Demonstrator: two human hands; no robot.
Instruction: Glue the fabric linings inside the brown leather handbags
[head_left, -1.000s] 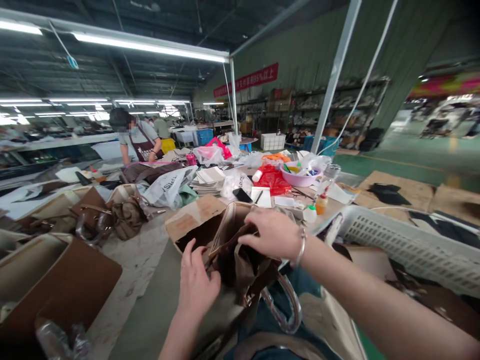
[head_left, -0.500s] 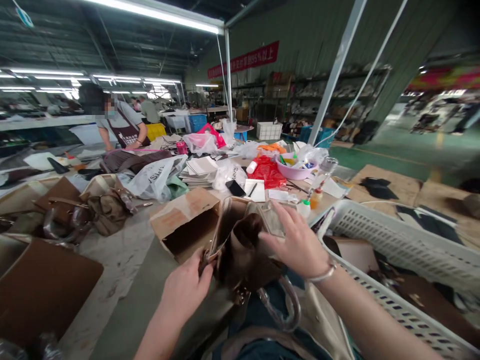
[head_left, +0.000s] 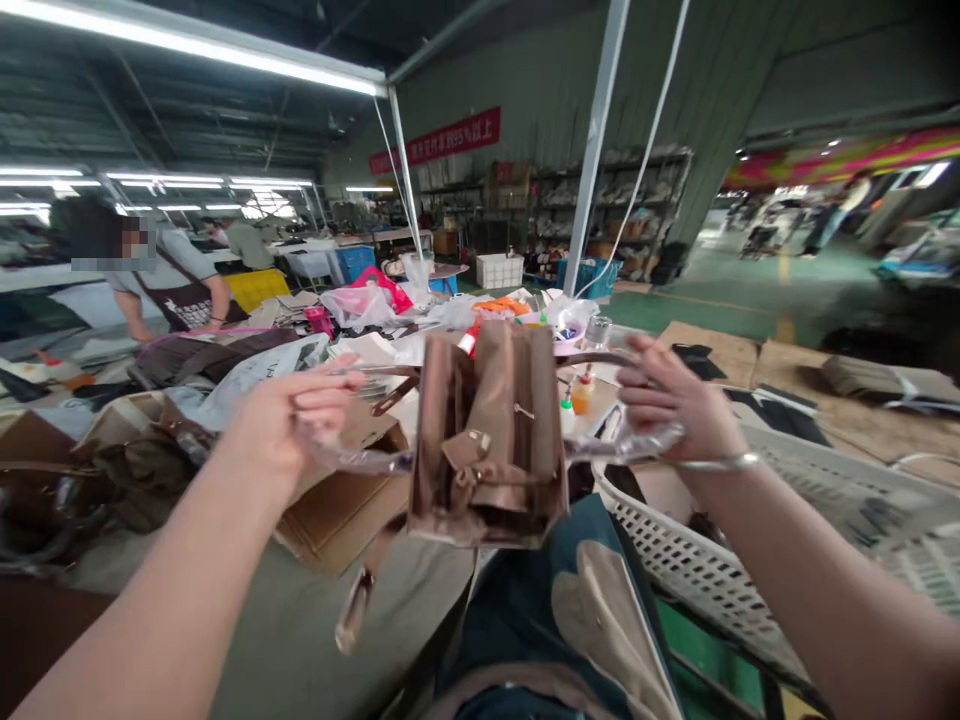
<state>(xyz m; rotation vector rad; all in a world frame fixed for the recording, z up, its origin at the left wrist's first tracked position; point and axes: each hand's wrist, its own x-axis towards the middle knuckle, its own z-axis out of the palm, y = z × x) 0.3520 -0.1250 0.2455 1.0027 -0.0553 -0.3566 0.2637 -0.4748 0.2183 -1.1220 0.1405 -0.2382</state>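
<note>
A brown handbag (head_left: 491, 440) hangs in the air before me, its open top facing my eyes and its inside compartments showing. My left hand (head_left: 300, 415) is closed around one plastic-wrapped handle (head_left: 367, 460), pulling it out to the left. On the other side my right hand (head_left: 664, 400) grips the opposite wrapped handle (head_left: 622, 443). A loose strap with a metal clasp (head_left: 356, 610) dangles below the bag's left side. Behind the bag, partly covered by it, lies an open cardboard box (head_left: 337, 515).
At right stands a white perforated basket (head_left: 675, 530) with brown pieces in it. More brown bags (head_left: 150, 465) lie on the left. An orange bottle (head_left: 582, 392) and plastic bags (head_left: 367, 303) clutter the table beyond. A co-worker (head_left: 169, 270) bends over the table at far left.
The bag has been lifted from near my lap and turned so its opening faces me. Both hands have moved apart, from the bag's body to its handles. My view has swung right.
</note>
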